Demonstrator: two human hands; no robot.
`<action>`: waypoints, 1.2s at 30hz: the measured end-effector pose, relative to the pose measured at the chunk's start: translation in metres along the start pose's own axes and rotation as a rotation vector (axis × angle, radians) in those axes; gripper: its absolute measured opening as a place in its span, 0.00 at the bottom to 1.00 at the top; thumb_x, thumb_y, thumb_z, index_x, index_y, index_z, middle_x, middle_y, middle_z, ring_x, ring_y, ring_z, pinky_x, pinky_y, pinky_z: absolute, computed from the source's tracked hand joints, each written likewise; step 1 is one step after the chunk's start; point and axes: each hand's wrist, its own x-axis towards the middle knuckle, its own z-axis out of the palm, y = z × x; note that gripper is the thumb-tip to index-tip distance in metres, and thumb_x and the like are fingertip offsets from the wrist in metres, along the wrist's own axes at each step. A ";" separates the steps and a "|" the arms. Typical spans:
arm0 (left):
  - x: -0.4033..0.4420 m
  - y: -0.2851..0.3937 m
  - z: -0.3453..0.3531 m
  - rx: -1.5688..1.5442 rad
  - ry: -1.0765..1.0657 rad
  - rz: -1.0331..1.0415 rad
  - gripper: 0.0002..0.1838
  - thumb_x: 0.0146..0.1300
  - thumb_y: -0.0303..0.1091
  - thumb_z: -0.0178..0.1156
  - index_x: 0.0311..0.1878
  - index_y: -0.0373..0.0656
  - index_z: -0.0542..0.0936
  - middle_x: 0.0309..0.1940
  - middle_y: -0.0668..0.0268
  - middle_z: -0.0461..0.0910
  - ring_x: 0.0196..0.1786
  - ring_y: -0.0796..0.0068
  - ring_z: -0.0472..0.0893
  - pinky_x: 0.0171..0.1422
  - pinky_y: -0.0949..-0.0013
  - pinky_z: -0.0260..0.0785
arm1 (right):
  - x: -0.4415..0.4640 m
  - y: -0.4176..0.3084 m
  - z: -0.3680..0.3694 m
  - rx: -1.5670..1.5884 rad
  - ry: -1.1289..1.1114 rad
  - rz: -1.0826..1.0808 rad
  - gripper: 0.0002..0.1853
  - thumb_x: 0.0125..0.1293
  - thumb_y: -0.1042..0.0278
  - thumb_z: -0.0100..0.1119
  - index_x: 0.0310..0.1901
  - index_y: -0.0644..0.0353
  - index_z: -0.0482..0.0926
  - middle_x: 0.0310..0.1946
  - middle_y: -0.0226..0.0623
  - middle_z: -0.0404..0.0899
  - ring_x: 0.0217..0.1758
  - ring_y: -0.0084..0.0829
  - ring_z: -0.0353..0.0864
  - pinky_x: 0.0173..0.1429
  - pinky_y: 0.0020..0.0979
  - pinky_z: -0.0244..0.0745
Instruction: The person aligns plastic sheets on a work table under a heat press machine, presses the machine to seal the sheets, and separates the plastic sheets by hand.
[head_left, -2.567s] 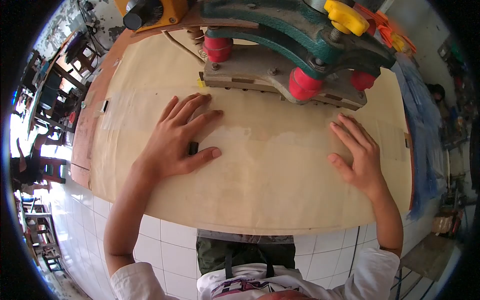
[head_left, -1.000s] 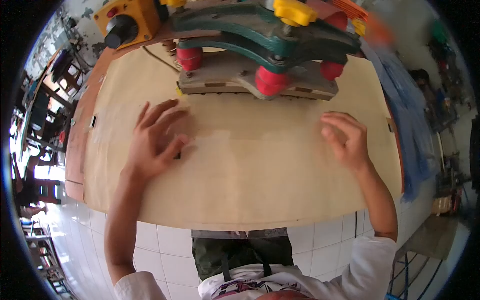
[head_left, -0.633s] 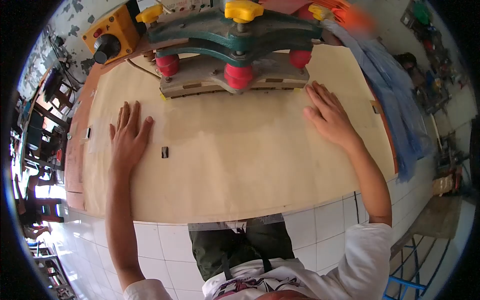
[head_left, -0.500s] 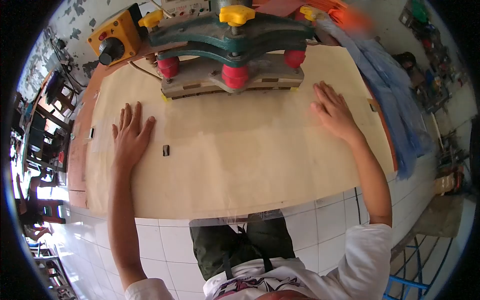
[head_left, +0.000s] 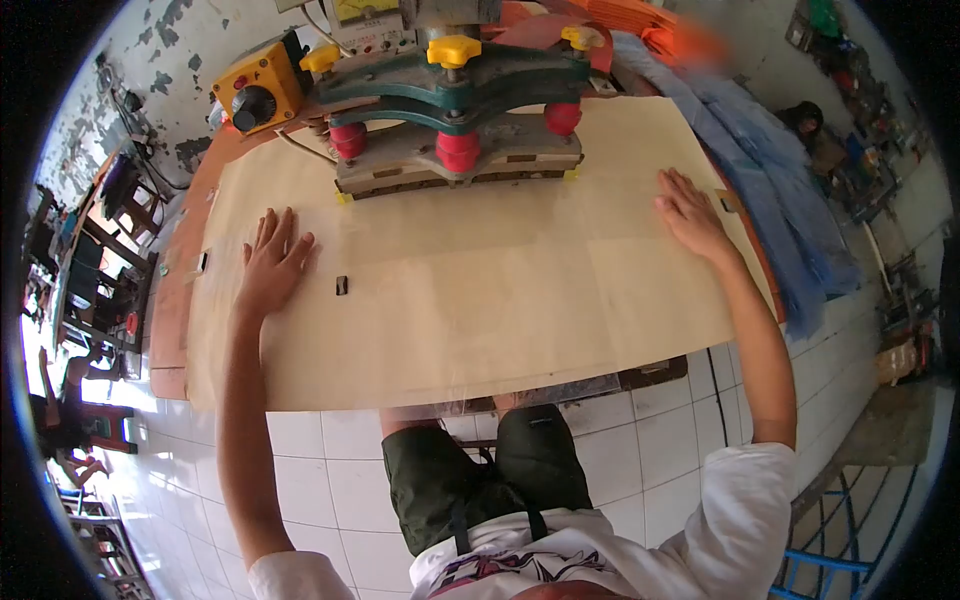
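Note:
My left hand (head_left: 270,262) lies palm down on the left part of a large cream-coloured sheet (head_left: 480,310), fingers stretched. On the right part of the sheet, near its edge, my right hand (head_left: 690,215) also rests flat, holding nothing. Beyond and between the hands is the machine head (head_left: 455,95), with green curved arms, red round mounts and yellow knobs. Its wooden-edged lower bar (head_left: 460,180) runs across just above the sheet; whether it touches is hard to tell. A small black piece (head_left: 342,285) lies right of my left hand. Faint clear film seems to overlie the sheet.
A yellow control box (head_left: 258,88) with a black knob stands at the back left. Blue translucent plastic (head_left: 770,200) hangs along the right side, with orange material (head_left: 650,25) behind. At far left are benches and stools, and part of another person (head_left: 70,400).
My right hand has slid outward to the right, closer to the sheet's edge. My left hand stays flat near the same spot. The whole view has shifted slightly.

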 end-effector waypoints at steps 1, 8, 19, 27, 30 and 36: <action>0.009 -0.023 0.007 0.000 0.003 0.000 0.38 0.67 0.62 0.44 0.73 0.49 0.56 0.75 0.56 0.44 0.78 0.62 0.41 0.76 0.47 0.28 | -0.003 0.002 -0.003 0.000 0.003 -0.001 0.33 0.72 0.45 0.35 0.71 0.57 0.54 0.74 0.47 0.46 0.77 0.45 0.43 0.76 0.46 0.38; -0.022 -0.041 -0.020 0.185 0.000 -0.089 0.39 0.67 0.63 0.42 0.73 0.48 0.55 0.75 0.55 0.44 0.78 0.62 0.41 0.77 0.51 0.28 | -0.043 0.002 -0.014 -0.053 0.057 0.107 0.33 0.72 0.44 0.34 0.71 0.58 0.54 0.74 0.48 0.46 0.78 0.45 0.41 0.77 0.45 0.36; -0.027 -0.053 -0.020 0.139 0.081 -0.122 0.44 0.62 0.69 0.43 0.73 0.46 0.56 0.74 0.52 0.47 0.77 0.59 0.44 0.77 0.54 0.33 | -0.049 0.008 -0.015 -0.014 0.001 0.138 0.34 0.72 0.42 0.34 0.72 0.53 0.53 0.75 0.43 0.45 0.78 0.46 0.38 0.77 0.44 0.33; -0.030 -0.050 -0.021 0.139 0.089 -0.104 0.42 0.65 0.65 0.43 0.72 0.43 0.56 0.74 0.50 0.47 0.77 0.56 0.44 0.77 0.55 0.33 | -0.048 0.015 -0.008 0.011 0.039 0.119 0.34 0.71 0.39 0.35 0.73 0.49 0.53 0.74 0.43 0.46 0.78 0.48 0.38 0.77 0.44 0.35; -0.028 -0.049 -0.021 0.137 0.075 -0.133 0.42 0.65 0.65 0.43 0.73 0.44 0.56 0.74 0.51 0.47 0.77 0.57 0.44 0.77 0.55 0.33 | -0.048 0.014 -0.012 0.009 0.039 0.123 0.35 0.71 0.39 0.35 0.73 0.49 0.53 0.74 0.43 0.46 0.78 0.48 0.37 0.77 0.44 0.36; -0.029 -0.054 -0.018 0.138 0.107 -0.127 0.45 0.62 0.71 0.41 0.73 0.47 0.57 0.74 0.54 0.48 0.77 0.61 0.44 0.77 0.55 0.34 | -0.047 0.013 -0.011 0.025 0.030 0.129 0.35 0.70 0.38 0.35 0.73 0.49 0.52 0.75 0.41 0.44 0.78 0.49 0.37 0.77 0.45 0.36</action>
